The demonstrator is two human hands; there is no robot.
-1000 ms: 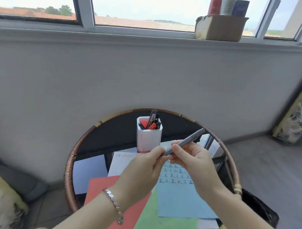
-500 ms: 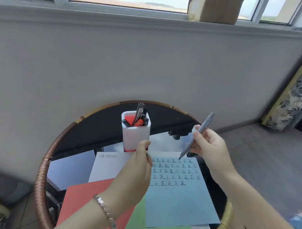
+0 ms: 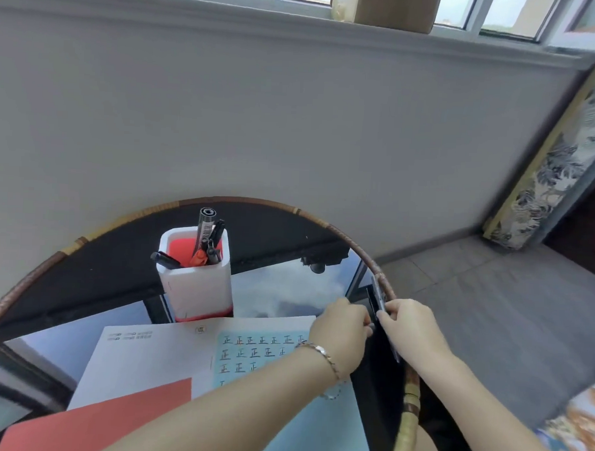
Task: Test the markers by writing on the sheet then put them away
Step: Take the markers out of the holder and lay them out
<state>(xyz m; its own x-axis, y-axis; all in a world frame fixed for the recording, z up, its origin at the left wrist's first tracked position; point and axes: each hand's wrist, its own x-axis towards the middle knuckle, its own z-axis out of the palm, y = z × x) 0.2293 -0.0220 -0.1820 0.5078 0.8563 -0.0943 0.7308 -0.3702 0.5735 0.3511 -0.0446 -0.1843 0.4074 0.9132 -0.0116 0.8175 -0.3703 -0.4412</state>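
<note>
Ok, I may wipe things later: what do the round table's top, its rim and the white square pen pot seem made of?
Table top: likely glass, glossy, mirroring clouds. Rim: seemingly wrapped rattan, brown banded windings. White square pen pot: probably plastic, smooth, matte, rounded corners.

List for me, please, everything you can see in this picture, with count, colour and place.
round table: 1, dark glass top, brown woven rim, by the wall
pen holder: 1, white, red inside, back of the table
markers: several, mostly black, one orange, in the pen holder
grey marker: 1, grey, over the table's right rim
blue sheet: 1, light blue, written characters, under the left forearm
white sheet: 1, white, left of the blue sheet
red sheet: 1, red, front left
cardboard box: 1, brown, windowsill
bracelet: 1, silver, left wrist
left hand: 1, fingers curled beside the grey marker, grip unclear
right hand: 1, pinches the grey marker
</note>
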